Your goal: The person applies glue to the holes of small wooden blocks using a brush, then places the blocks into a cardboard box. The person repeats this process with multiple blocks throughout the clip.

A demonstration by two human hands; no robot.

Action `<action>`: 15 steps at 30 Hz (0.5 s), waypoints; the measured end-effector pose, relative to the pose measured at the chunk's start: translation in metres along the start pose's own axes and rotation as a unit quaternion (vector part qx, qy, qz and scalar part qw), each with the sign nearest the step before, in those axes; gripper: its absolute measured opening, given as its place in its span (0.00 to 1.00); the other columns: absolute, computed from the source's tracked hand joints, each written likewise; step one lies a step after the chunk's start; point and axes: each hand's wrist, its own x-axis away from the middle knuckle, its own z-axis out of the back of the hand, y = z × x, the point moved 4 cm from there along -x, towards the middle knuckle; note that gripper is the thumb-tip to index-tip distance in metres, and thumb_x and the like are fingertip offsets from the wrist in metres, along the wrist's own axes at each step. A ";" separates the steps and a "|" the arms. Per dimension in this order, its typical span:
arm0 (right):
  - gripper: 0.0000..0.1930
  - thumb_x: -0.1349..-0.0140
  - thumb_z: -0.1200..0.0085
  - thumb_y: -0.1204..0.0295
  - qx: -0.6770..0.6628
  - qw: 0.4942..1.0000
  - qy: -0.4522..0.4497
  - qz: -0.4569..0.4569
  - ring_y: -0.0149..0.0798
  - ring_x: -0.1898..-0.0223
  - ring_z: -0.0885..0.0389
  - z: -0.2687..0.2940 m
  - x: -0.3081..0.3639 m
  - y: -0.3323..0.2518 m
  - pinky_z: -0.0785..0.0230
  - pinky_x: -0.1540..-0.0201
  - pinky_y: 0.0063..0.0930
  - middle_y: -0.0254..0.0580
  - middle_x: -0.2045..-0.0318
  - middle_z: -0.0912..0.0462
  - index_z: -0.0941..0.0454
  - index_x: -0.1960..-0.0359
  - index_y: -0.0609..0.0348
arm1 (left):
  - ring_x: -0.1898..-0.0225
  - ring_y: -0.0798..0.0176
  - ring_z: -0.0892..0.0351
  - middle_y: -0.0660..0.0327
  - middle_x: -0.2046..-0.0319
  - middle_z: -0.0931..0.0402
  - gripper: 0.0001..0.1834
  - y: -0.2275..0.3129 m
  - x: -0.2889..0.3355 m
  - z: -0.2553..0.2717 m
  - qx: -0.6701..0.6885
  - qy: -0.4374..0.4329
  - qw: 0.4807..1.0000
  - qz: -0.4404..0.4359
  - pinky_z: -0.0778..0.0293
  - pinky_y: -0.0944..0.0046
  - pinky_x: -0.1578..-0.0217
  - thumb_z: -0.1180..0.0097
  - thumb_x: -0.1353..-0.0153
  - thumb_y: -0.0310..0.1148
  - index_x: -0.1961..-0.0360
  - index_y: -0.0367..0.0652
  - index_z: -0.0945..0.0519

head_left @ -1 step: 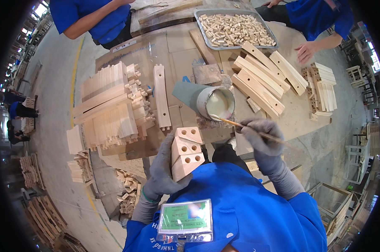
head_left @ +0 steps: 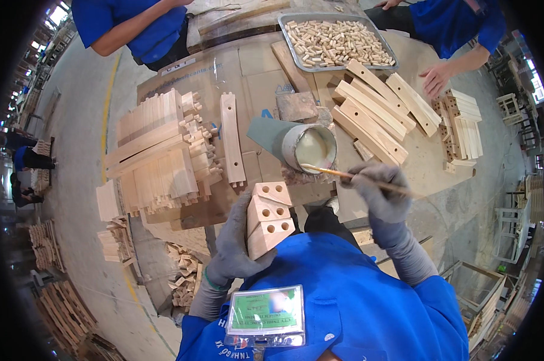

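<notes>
Grey left grip (head_left: 231,251) holds drilled blocks (head_left: 272,213), partly hidden; right grip (head_left: 381,191) clasps blurred-ended stick (head_left: 333,172).

The left glove (head_left: 231,243) and right glove (head_left: 384,191) are grey, the shirt (head_left: 368,295) blue. The blocks (head_left: 271,220) are pale tan, dotted with dark round holes. The pot (head_left: 290,150) is greyish, its liquid (head_left: 312,148) cream, the brush (head_left: 333,172) orange-brown. The far tray (head_left: 308,68) is silver-grey, its dowels (head_left: 338,45) pale yellow.
</notes>
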 end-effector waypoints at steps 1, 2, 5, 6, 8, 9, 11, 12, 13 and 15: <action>0.07 0.43 0.40 0.80 -0.038 0.999 0.021 -0.025 0.32 0.66 0.18 0.003 -0.008 -0.001 0.23 0.61 0.26 0.48 0.66 0.17 0.26 0.65 0.65 | 0.41 0.46 0.31 0.41 0.42 0.34 0.54 -0.003 0.001 -0.002 0.000 -0.001 1.000 0.003 0.36 0.56 0.40 0.33 0.62 0.31 0.33 0.28 0.48; 0.06 0.42 0.42 0.80 -0.035 0.998 0.011 -0.057 0.34 0.67 0.17 0.004 -0.017 -0.005 0.21 0.62 0.28 0.49 0.67 0.18 0.27 0.65 0.65 | 0.41 0.46 0.30 0.41 0.43 0.34 0.54 -0.005 0.002 -0.003 -0.002 -0.004 1.000 0.009 0.35 0.56 0.41 0.33 0.62 0.32 0.33 0.28 0.48; 0.06 0.40 0.44 0.79 -0.024 0.992 -0.029 -0.122 0.35 0.68 0.17 -0.002 -0.041 -0.030 0.20 0.64 0.29 0.48 0.70 0.19 0.29 0.66 0.65 | 0.41 0.54 0.31 0.46 0.42 0.34 0.52 -0.001 -0.001 -0.006 -0.034 -0.033 0.999 -0.007 0.35 0.58 0.41 0.36 0.58 0.25 0.32 0.29 0.52; 0.06 0.41 0.42 0.78 -0.017 0.991 -0.049 -0.125 0.32 0.69 0.18 -0.008 -0.045 -0.038 0.22 0.63 0.24 0.44 0.70 0.18 0.27 0.66 0.65 | 0.40 0.58 0.32 0.49 0.41 0.34 0.51 0.001 -0.003 -0.007 -0.045 -0.048 0.998 -0.013 0.36 0.60 0.41 0.38 0.56 0.21 0.32 0.30 0.54; 0.07 0.41 0.40 0.77 -0.007 0.987 -0.086 -0.134 0.28 0.69 0.18 -0.015 -0.048 -0.045 0.24 0.64 0.19 0.40 0.71 0.18 0.25 0.66 0.65 | 0.40 0.57 0.32 0.47 0.41 0.34 0.52 0.004 -0.005 -0.009 -0.058 -0.049 0.996 -0.036 0.36 0.59 0.40 0.37 0.57 0.22 0.32 0.29 0.54; 0.07 0.41 0.40 0.76 -0.005 0.984 -0.103 -0.143 0.28 0.69 0.19 -0.019 -0.049 -0.045 0.24 0.64 0.19 0.40 0.71 0.18 0.25 0.65 0.65 | 0.40 0.56 0.31 0.47 0.41 0.34 0.52 0.005 -0.005 -0.009 -0.060 -0.051 0.996 -0.042 0.37 0.59 0.40 0.37 0.57 0.23 0.32 0.29 0.54; 0.07 0.41 0.41 0.76 0.018 0.978 -0.141 -0.154 0.29 0.69 0.18 -0.026 -0.051 -0.045 0.24 0.65 0.20 0.41 0.72 0.18 0.25 0.65 0.65 | 0.40 0.54 0.31 0.46 0.41 0.34 0.53 0.008 -0.006 -0.010 -0.058 -0.059 0.996 -0.043 0.37 0.58 0.40 0.36 0.58 0.24 0.32 0.29 0.54; 0.06 0.40 0.41 0.77 0.039 0.974 -0.163 -0.156 0.31 0.70 0.18 -0.031 -0.052 -0.044 0.23 0.65 0.22 0.42 0.71 0.18 0.26 0.66 0.65 | 0.40 0.54 0.31 0.46 0.41 0.34 0.54 0.010 -0.007 -0.010 -0.055 -0.064 0.996 -0.038 0.37 0.58 0.39 0.36 0.59 0.24 0.32 0.29 0.54; 0.06 0.40 0.42 0.77 0.063 0.968 -0.183 -0.159 0.32 0.70 0.17 -0.034 -0.052 -0.043 0.21 0.65 0.23 0.43 0.71 0.18 0.27 0.66 0.65 | 0.40 0.53 0.31 0.45 0.41 0.34 0.54 0.010 -0.006 -0.011 -0.050 -0.070 0.996 -0.032 0.37 0.57 0.39 0.36 0.59 0.24 0.32 0.29 0.54; 0.07 0.40 0.41 0.77 0.127 0.959 -0.202 -0.151 0.31 0.69 0.17 -0.039 -0.054 -0.053 0.22 0.64 0.23 0.42 0.72 0.18 0.26 0.66 0.66 | 0.40 0.53 0.31 0.45 0.41 0.34 0.54 0.009 -0.006 -0.014 -0.049 -0.067 0.996 -0.039 0.37 0.57 0.39 0.36 0.60 0.24 0.32 0.29 0.54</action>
